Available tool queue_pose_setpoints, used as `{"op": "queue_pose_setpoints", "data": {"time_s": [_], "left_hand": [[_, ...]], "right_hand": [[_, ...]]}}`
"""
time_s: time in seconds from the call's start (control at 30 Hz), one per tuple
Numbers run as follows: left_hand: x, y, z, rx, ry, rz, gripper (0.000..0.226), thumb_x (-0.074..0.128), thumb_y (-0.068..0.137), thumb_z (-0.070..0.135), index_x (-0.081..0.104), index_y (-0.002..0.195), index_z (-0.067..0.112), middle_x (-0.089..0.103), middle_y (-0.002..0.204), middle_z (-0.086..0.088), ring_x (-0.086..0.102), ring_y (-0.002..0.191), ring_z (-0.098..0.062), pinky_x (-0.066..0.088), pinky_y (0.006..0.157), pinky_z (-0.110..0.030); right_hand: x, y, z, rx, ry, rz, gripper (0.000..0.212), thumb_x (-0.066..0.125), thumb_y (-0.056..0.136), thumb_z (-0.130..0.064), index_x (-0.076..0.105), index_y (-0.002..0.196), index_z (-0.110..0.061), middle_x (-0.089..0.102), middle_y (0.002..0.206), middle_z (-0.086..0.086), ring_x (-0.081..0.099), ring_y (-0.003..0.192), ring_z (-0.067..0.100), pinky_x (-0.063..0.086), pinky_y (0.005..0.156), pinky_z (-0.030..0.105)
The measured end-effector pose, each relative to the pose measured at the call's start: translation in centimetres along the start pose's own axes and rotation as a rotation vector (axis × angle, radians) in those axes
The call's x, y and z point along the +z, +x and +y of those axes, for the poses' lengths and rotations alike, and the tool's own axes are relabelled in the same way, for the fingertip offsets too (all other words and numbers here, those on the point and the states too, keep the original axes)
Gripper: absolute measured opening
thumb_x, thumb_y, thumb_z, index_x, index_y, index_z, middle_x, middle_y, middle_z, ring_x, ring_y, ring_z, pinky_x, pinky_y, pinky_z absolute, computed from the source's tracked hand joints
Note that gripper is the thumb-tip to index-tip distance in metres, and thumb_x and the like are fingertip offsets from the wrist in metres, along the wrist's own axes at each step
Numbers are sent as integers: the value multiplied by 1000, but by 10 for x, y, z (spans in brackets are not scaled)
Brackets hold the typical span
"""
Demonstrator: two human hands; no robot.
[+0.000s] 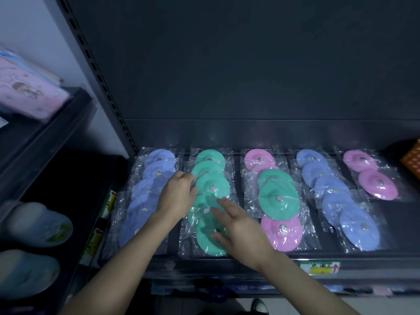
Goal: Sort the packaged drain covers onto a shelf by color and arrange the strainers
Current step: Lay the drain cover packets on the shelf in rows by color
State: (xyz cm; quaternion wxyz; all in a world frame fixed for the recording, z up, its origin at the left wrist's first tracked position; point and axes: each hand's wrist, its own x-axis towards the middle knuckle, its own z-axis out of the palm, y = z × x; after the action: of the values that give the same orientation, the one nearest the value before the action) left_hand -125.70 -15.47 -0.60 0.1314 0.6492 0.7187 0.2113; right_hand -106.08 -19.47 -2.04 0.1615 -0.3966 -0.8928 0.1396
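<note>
Packaged round drain covers lie in five rows on a dark shelf (238, 260). From left: a blue row (156, 164), a green row (212, 185), a mixed row of pink (259, 159) and green covers (278, 197) with a pink one (284, 233) in front, another blue row (359, 226), and two pink covers (378, 184). My left hand (178, 194) rests with curled fingers on the left edge of the green row. My right hand (238, 228) lies flat, fingers spread, over the front green packages (205, 239). Whether either hand grips a package is unclear.
An orange perforated item (412, 159) sits at the shelf's far right. A slotted upright post (102, 87) bounds the shelf on the left. Beyond it, a pink package (29, 92) and pale containers (38, 223) fill the neighbouring shelves. Price labels (320, 268) mark the front edge.
</note>
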Motion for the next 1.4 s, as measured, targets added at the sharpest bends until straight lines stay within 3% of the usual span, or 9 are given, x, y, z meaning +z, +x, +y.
{"op": "queue_pose_setpoints", "data": {"time_s": [0.07,0.17,0.37,0.6,0.8,1.0,1.1,1.23,1.4], "left_hand": [[4,-1,16,-5,-137,15,26,63,86,13,64,111,7,61,110,-13,60,98,-27,49,88,-36],[15,-4,49,-33,-363,-16,37,63,87,13,59,123,8,63,116,-11,61,104,-20,47,93,-29],[40,0,100,-134,-507,-189,40,63,89,19,54,126,7,62,120,-6,57,97,-11,41,85,-19],[54,12,120,-338,-577,-260,51,66,84,17,46,131,9,58,99,4,59,95,-15,47,81,-27],[55,14,127,-351,-542,-175,32,67,81,7,58,111,8,62,86,2,63,90,-21,52,83,-35],[55,13,131,-406,-624,-110,23,65,82,1,60,104,9,60,83,3,60,74,-12,51,62,-17],[57,11,133,-415,-624,-92,29,66,81,2,61,110,6,61,87,1,61,83,-16,51,75,-26],[56,7,138,-418,-678,-14,33,70,81,8,58,111,12,61,95,-3,59,85,-15,45,69,-19],[49,5,153,-370,-857,-14,40,72,80,31,55,115,20,61,111,3,60,102,-13,49,94,-33]], "right_hand": [[-18,-4,7,38,102,213,34,66,79,-20,65,111,-8,63,122,11,60,113,24,51,91,29],[-46,-14,32,138,106,400,21,61,81,-9,69,99,-4,67,110,11,61,104,20,49,90,27],[-78,-33,93,670,138,425,29,61,84,-4,60,113,0,65,102,18,60,92,34,45,75,33],[-77,-23,123,1081,671,347,17,63,85,-12,61,80,4,57,60,14,51,48,25,42,49,34],[-77,-17,137,1049,815,356,18,66,83,-7,66,65,-7,52,46,4,45,39,20,37,41,27],[-79,-19,138,738,435,345,15,62,84,-6,68,70,-3,62,59,11,47,53,18,38,51,30],[-80,-19,135,629,385,422,12,58,83,-2,65,74,0,64,67,11,55,62,22,43,60,34],[-91,-18,127,569,546,497,16,49,92,-7,56,79,-13,60,69,-2,53,62,3,38,55,10],[-108,-21,133,560,987,513,19,48,95,-8,53,77,-13,50,68,-3,41,61,7,37,59,22]]}}
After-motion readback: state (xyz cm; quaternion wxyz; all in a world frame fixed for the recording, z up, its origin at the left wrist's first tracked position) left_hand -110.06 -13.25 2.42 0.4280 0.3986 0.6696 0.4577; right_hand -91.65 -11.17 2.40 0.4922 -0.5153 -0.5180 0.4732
